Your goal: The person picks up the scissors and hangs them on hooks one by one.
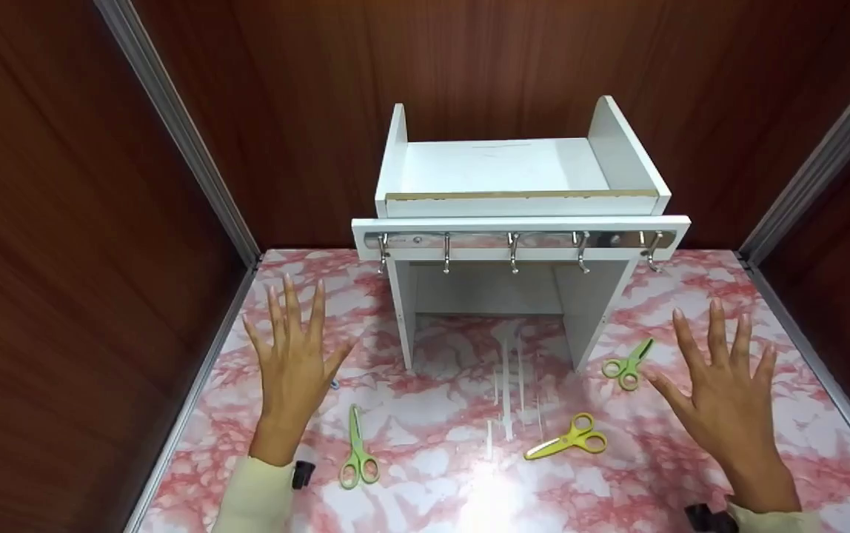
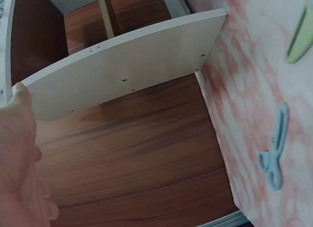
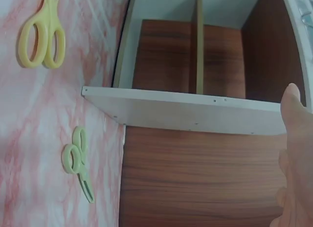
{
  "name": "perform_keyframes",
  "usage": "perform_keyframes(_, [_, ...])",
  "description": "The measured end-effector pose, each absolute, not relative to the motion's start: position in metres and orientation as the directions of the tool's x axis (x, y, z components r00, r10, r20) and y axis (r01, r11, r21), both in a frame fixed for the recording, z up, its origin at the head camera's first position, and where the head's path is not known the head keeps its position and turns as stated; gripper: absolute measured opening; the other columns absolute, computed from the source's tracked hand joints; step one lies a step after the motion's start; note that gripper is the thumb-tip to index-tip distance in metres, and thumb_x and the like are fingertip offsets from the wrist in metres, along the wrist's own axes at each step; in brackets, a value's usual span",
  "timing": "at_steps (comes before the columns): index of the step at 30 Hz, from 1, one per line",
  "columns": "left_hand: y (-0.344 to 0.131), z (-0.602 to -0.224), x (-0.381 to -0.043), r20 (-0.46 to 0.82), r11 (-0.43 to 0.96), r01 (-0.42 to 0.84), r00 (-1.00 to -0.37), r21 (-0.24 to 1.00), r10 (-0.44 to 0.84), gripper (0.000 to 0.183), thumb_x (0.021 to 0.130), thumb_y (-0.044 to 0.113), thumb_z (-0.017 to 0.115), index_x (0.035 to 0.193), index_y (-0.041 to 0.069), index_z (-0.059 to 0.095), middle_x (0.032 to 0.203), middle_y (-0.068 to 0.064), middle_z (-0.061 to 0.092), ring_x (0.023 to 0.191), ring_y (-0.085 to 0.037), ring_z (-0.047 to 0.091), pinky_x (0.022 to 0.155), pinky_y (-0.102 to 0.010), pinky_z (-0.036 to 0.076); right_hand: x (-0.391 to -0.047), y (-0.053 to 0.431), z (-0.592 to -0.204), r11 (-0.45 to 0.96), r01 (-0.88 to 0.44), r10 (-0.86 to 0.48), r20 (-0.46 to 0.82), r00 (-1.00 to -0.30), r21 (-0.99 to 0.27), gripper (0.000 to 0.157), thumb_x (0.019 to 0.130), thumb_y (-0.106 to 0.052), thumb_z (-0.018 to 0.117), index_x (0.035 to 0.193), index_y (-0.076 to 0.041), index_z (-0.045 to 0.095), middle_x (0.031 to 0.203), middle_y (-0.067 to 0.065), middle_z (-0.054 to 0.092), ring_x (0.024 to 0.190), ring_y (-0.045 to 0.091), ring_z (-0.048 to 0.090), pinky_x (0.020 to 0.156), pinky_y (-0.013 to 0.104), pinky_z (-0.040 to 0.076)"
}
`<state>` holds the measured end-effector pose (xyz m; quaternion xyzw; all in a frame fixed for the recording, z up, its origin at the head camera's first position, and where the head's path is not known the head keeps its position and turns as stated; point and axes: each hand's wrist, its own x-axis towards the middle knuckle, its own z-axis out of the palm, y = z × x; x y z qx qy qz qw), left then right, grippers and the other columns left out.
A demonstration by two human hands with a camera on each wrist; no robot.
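My left hand (image 1: 293, 366) is held with fingers spread, palm down, left of a white shelf unit (image 1: 521, 203), and holds nothing. On the other side my right hand (image 1: 728, 400) is spread the same way, also holding nothing. Green scissors (image 1: 357, 451) lie just right of the left hand. Blue scissors (image 2: 275, 151) show in the left wrist view; in the head view the left hand mostly hides them. Smaller green scissors (image 1: 628, 365) lie near the right thumb. Yellow scissors (image 1: 569, 438) rest in front of the shelf unit.
A hook rail (image 1: 514, 240) with several metal hooks runs across the shelf unit's front. The table (image 1: 425, 414) has a red and white marbled top with whitish streaks. Brown wood panels (image 1: 306, 133) with metal edge strips enclose the back and both sides.
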<state>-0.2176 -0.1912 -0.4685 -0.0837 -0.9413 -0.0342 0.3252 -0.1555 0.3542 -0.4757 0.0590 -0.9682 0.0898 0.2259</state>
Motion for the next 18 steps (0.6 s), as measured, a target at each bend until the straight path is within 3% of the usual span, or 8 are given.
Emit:
perform_keyframes(4, [-0.189,-0.454,-0.223,0.656,0.973,0.226,-0.742,0.055,0.135,0.085,0.096,0.062,0.056,0.163,0.018,0.025,0.167,-0.024,0.013,0.155,-0.041,0.009,0.115,-0.077,0.004,-0.150,0.352,-0.478,0.974,-0.152,-0.063,0.444,-0.894,-0.169,0.086,0.097,-0.060,0.057,0.164,-0.028,0.014,0.170,0.013,-0.004,0.153,0.042,-0.010,0.114,0.075,-0.009])
perform_keyframes(9, [-0.184,-0.437,-0.230,0.725,0.936,0.313,-0.681,0.160,0.104,0.080,0.102,0.070,0.029,0.162,0.017,0.028,0.168,-0.020,0.015,0.155,-0.035,0.013,0.118,-0.072,0.009,-0.140,0.351,-0.479,0.972,-0.145,-0.049,0.443,-0.895,-0.186,0.083,0.099,-0.059,0.054,0.164,-0.028,0.012,0.170,0.008,-0.009,0.153,0.045,-0.006,0.113,0.077,-0.007])
perform_keyframes(13, [-0.180,-0.425,-0.237,0.778,0.834,0.467,-0.623,0.294,0.075,0.075,0.105,0.064,0.032,0.160,0.013,0.033,0.167,-0.016,0.021,0.154,-0.031,0.021,0.121,-0.066,0.016,-0.131,0.351,-0.481,0.968,-0.137,-0.031,0.444,-0.896,-0.209,0.083,0.100,-0.059,0.053,0.164,-0.028,0.012,0.170,0.009,-0.009,0.153,0.047,-0.003,0.114,0.076,-0.009])
perform_keyframes(18, [-0.176,-0.414,-0.247,0.824,0.629,0.667,-0.561,0.399,0.073,0.070,0.107,0.055,0.037,0.157,0.006,0.036,0.165,-0.013,0.029,0.151,-0.029,0.031,0.124,-0.048,0.025,-0.117,0.351,-0.488,0.954,-0.133,0.000,0.443,-0.897,-0.269,0.079,0.102,-0.054,0.052,0.165,-0.026,0.013,0.170,0.012,-0.007,0.154,0.041,-0.007,0.115,0.074,-0.009])
